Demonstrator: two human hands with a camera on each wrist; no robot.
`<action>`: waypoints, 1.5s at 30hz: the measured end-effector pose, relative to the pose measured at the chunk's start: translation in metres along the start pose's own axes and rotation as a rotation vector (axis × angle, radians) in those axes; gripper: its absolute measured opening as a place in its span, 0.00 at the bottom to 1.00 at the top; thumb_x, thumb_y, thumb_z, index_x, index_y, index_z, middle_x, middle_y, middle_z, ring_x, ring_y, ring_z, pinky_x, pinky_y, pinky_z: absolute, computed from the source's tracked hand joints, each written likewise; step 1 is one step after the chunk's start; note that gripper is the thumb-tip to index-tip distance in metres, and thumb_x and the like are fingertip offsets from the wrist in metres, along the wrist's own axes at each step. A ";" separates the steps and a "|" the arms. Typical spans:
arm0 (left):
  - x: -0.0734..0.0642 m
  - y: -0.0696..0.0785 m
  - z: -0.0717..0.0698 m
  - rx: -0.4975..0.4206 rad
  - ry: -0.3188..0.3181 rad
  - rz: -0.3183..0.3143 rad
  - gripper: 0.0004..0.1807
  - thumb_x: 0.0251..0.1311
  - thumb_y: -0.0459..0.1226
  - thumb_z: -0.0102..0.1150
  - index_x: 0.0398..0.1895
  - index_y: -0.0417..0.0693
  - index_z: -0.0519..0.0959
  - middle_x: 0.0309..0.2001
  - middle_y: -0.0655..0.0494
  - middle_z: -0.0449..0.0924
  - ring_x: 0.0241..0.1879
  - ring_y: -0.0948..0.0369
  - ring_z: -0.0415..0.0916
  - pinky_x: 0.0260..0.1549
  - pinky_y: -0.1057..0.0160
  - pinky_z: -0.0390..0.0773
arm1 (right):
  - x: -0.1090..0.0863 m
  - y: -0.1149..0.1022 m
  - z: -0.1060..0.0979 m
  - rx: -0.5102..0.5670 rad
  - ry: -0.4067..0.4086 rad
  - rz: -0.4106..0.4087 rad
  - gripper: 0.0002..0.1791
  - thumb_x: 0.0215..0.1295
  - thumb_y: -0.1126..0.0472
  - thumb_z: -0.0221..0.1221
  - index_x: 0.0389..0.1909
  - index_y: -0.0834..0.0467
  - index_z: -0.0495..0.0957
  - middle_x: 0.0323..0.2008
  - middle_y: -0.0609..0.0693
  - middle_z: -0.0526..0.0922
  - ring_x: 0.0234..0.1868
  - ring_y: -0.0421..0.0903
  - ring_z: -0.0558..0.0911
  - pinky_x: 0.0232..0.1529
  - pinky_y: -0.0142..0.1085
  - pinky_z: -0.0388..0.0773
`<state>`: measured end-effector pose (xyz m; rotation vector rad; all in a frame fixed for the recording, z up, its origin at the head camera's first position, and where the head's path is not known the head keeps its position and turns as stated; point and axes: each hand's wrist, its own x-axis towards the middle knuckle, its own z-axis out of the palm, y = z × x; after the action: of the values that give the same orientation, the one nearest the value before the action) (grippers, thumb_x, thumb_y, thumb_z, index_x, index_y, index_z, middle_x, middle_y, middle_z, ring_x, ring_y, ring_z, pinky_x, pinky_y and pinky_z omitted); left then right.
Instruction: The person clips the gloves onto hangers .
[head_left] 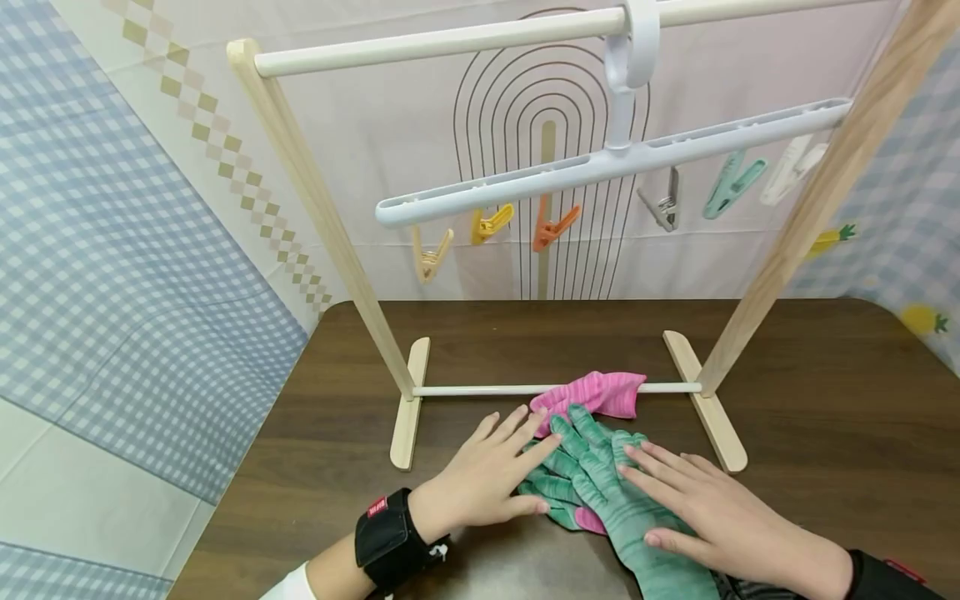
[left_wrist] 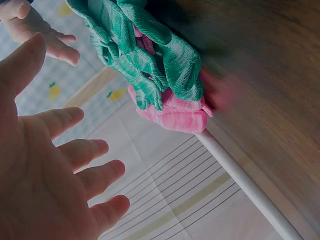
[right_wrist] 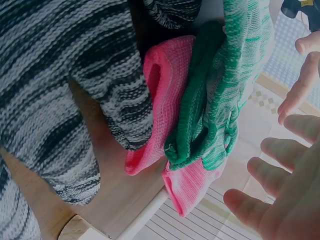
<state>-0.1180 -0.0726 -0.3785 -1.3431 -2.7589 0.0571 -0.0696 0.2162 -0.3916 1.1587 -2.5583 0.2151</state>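
Note:
Green gloves [head_left: 600, 483] lie in a heap on the table, with a pink glove [head_left: 603, 392] sticking out behind them across the rack's lower bar. More pink shows between the green layers. My left hand [head_left: 487, 475] hovers at the left of the heap, palm down, fingers spread and straight. On the other side, my right hand [head_left: 705, 517] overlaps the green cuff in the head view, its fingers also extended. Both wrist views show a gap between palm and gloves. A black-and-white knitted glove [right_wrist: 110, 85] fills the near part of the right wrist view, mostly hidden in the head view.
A wooden rack [head_left: 322, 225] with a white top rail [head_left: 442, 48] spans the table [head_left: 315, 433]. From the rail hangs a white hanger [head_left: 525, 173] carrying several clips, among them a yellow clip [head_left: 492, 223] and an orange clip [head_left: 553, 225]. Patterned cloth stands behind.

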 end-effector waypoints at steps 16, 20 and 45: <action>0.006 -0.006 -0.009 0.025 0.232 0.013 0.32 0.56 0.58 0.46 0.62 0.54 0.61 0.65 0.51 0.58 0.63 0.54 0.56 0.58 0.52 0.59 | -0.003 0.001 0.002 -0.002 -0.030 -0.024 0.38 0.48 0.38 0.58 0.60 0.51 0.65 0.60 0.50 0.68 0.68 0.31 0.41 0.62 0.22 0.29; 0.007 -0.011 -0.010 0.039 0.360 0.042 0.30 0.55 0.55 0.50 0.59 0.52 0.66 0.61 0.52 0.64 0.60 0.56 0.61 0.55 0.55 0.62 | -0.005 0.001 0.004 0.003 -0.041 -0.036 0.37 0.46 0.37 0.59 0.58 0.50 0.67 0.59 0.50 0.68 0.68 0.30 0.39 0.60 0.21 0.29; 0.009 -0.026 -0.021 -0.021 0.813 0.029 0.16 0.59 0.42 0.47 0.46 0.45 0.75 0.43 0.55 0.79 0.43 0.60 0.74 0.43 0.61 0.70 | -0.014 0.002 0.008 0.021 -0.180 -0.060 0.32 0.47 0.38 0.59 0.54 0.45 0.69 0.63 0.50 0.62 0.69 0.34 0.36 0.41 0.48 0.68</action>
<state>-0.1425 -0.0814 -0.3558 -1.0755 -2.0514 -0.4188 -0.0642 0.2257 -0.4041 1.3150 -2.6762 0.1288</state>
